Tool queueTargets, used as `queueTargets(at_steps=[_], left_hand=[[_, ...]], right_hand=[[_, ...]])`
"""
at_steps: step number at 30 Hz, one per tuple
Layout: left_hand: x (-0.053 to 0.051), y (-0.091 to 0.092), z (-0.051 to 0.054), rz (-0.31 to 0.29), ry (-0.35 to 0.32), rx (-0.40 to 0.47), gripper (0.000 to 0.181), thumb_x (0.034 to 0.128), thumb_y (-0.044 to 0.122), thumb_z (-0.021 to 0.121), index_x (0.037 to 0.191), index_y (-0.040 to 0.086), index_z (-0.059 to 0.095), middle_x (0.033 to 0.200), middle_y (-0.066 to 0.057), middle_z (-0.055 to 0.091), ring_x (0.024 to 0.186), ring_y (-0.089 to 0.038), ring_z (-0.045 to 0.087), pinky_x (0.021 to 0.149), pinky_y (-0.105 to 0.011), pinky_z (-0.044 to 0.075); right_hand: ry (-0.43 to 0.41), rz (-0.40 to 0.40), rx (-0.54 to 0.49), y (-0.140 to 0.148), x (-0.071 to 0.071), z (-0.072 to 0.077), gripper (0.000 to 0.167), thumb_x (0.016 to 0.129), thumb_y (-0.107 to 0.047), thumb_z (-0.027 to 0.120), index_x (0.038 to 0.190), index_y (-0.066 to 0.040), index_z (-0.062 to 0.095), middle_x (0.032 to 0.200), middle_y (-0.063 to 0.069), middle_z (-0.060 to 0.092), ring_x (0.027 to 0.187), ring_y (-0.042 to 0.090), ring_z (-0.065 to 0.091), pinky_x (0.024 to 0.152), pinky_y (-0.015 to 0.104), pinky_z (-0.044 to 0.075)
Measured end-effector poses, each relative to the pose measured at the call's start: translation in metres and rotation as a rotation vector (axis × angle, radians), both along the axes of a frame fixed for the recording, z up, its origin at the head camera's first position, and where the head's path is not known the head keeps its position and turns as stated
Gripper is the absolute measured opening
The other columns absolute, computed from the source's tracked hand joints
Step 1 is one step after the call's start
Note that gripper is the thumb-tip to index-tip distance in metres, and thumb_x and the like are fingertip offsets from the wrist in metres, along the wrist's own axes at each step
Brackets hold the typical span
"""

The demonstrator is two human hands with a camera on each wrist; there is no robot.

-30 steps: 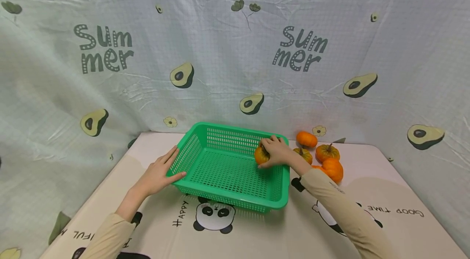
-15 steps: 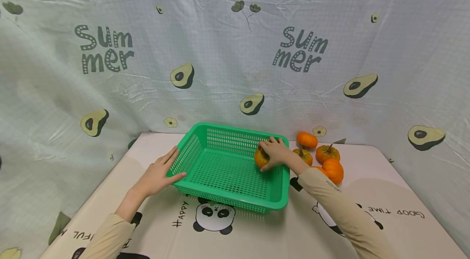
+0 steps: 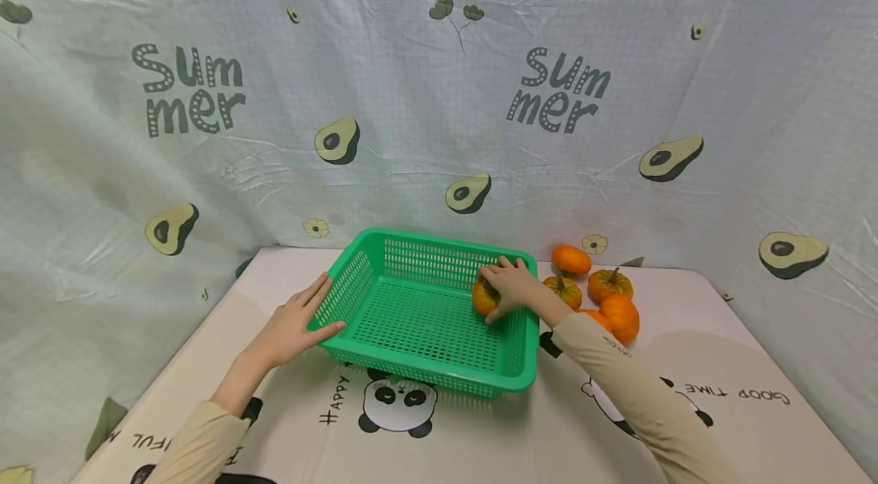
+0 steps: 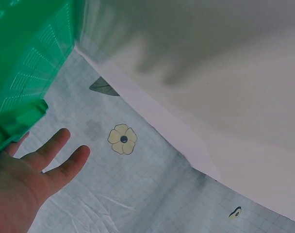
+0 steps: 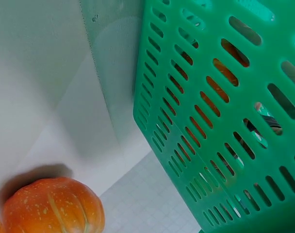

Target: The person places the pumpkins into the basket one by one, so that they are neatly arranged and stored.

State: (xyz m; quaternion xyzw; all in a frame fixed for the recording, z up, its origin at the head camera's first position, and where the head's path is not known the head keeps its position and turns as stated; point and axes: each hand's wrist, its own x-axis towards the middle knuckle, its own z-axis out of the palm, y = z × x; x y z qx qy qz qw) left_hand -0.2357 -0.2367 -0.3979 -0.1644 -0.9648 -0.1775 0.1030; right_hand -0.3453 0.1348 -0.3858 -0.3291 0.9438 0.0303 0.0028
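Note:
A green plastic basket (image 3: 425,373) stands on the table, its slotted wall (image 5: 271,221) filling much of the right wrist view. My left hand (image 3: 291,328) rests on its left rim with thumb and fingers spread. In the left wrist view the left hand (image 4: 21,187) lies against the green rim, and two fingers stick out past it. Inside the basket, near its right wall, my right hand (image 3: 511,287) grips a small orange-green pumpkin (image 3: 483,299) from the right. Orange shows through the slots in the right wrist view, but the right hand is hidden there.
Several small pumpkins lie right of the basket: an orange one (image 3: 571,260) at the back, mottled ones (image 3: 562,291) nearer, and an orange one (image 3: 620,318) partly behind the right sleeve. A printed curtain (image 3: 384,88) hangs behind the table (image 3: 480,446).
The right hand and its pumpkin have shifted very slightly down and left within the basket. The left hand keeps its place on the rim. The whole head view has moved a little.

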Motion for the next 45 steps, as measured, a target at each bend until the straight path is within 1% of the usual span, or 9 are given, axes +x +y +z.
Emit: queueTargets(at_steps=[3, 13, 17, 22, 26, 31, 36, 40, 45], left_hand=[[0.001, 0.0, 0.001, 0.001, -0.001, -0.001, 0.08, 0.0843, 0.049, 0.051, 0.142, 0.004, 0.02, 0.148, -0.015, 0.019, 0.127, -0.044, 0.029, 0.088, -0.065, 0.03], [0.002, 0.001, 0.002, -0.006, 0.001, 0.002, 0.079, 0.0842, 0.048, 0.052, 0.142, 0.003, 0.021, 0.148, -0.016, 0.02, 0.126, -0.044, 0.03, 0.088, -0.065, 0.031], [0.0, 0.001, 0.002, -0.01, 0.002, 0.003, 0.079, 0.0843, 0.048, 0.052, 0.142, 0.003, 0.021, 0.148, -0.016, 0.019, 0.126, -0.045, 0.029, 0.088, -0.065, 0.03], [-0.001, 0.002, 0.002, -0.007, 0.001, 0.0, 0.079, 0.0843, 0.048, 0.052, 0.142, 0.002, 0.021, 0.148, -0.016, 0.019, 0.127, -0.044, 0.029, 0.088, -0.064, 0.03], [0.001, 0.002, 0.003, -0.009, -0.01, 0.0, 0.08, 0.0844, 0.049, 0.051, 0.142, 0.002, 0.021, 0.148, -0.017, 0.019, 0.126, -0.044, 0.029, 0.089, -0.064, 0.03], [0.002, 0.002, 0.004, -0.006, -0.023, -0.004, 0.081, 0.0839, 0.05, 0.051, 0.142, 0.003, 0.02, 0.148, -0.016, 0.018, 0.127, -0.044, 0.029, 0.089, -0.065, 0.03], [0.001, 0.001, 0.007, -0.024, -0.032, -0.018, 0.082, 0.0835, 0.05, 0.051, 0.142, 0.002, 0.019, 0.149, -0.016, 0.017, 0.127, -0.044, 0.029, 0.089, -0.064, 0.03], [0.0, 0.0, 0.007, -0.057, -0.027, -0.005, 0.083, 0.0834, 0.048, 0.053, 0.142, 0.0, 0.019, 0.148, -0.018, 0.016, 0.127, -0.045, 0.029, 0.091, -0.063, 0.03], [0.001, -0.001, 0.006, -0.061, -0.032, 0.011, 0.086, 0.0814, 0.048, 0.055, 0.142, -0.001, 0.018, 0.148, -0.019, 0.016, 0.127, -0.046, 0.028, 0.093, -0.063, 0.029]], right_hand=[[-0.005, 0.007, 0.007, 0.0, 0.001, 0.001, 0.069, 0.063, -0.049, 0.075, 0.116, -0.015, 0.048, 0.118, 0.005, 0.052, 0.096, 0.023, 0.038, 0.08, 0.045, 0.03], [0.008, 0.022, 0.005, -0.001, 0.001, -0.001, 0.063, 0.065, -0.049, 0.073, 0.115, -0.016, 0.052, 0.111, 0.003, 0.053, 0.09, 0.02, 0.036, 0.075, 0.041, 0.029], [0.095, 0.037, -0.066, 0.0, 0.001, -0.001, 0.052, 0.07, -0.047, 0.07, 0.11, -0.016, 0.056, 0.105, 0.003, 0.056, 0.089, 0.02, 0.039, 0.075, 0.041, 0.032], [0.222, 0.017, -0.237, 0.003, 0.004, -0.001, 0.032, 0.08, -0.036, 0.064, 0.1, -0.013, 0.06, 0.099, 0.005, 0.061, 0.087, 0.023, 0.048, 0.079, 0.046, 0.039], [0.243, -0.028, -0.296, 0.008, 0.01, 0.0, 0.022, 0.084, -0.031, 0.06, 0.097, -0.013, 0.061, 0.097, 0.005, 0.062, 0.086, 0.022, 0.05, 0.08, 0.047, 0.04], [0.27, -0.006, -0.347, 0.012, 0.021, 0.002, 0.016, 0.082, -0.024, 0.062, 0.093, -0.012, 0.062, 0.094, 0.005, 0.063, 0.088, 0.024, 0.051, 0.082, 0.046, 0.04], [0.345, 0.016, -0.348, 0.017, 0.03, 0.002, 0.012, 0.082, -0.022, 0.063, 0.089, -0.013, 0.063, 0.089, 0.004, 0.062, 0.083, 0.021, 0.05, 0.074, 0.04, 0.042], [0.408, 0.027, -0.344, 0.022, 0.039, 0.003, 0.013, 0.081, -0.023, 0.063, 0.089, -0.013, 0.064, 0.088, 0.003, 0.062, 0.079, 0.019, 0.048, 0.068, 0.037, 0.041], [0.43, 0.043, -0.348, 0.032, 0.05, 0.004, 0.014, 0.08, -0.022, 0.064, 0.091, -0.013, 0.064, 0.091, 0.004, 0.063, 0.081, 0.02, 0.048, 0.066, 0.035, 0.039]])
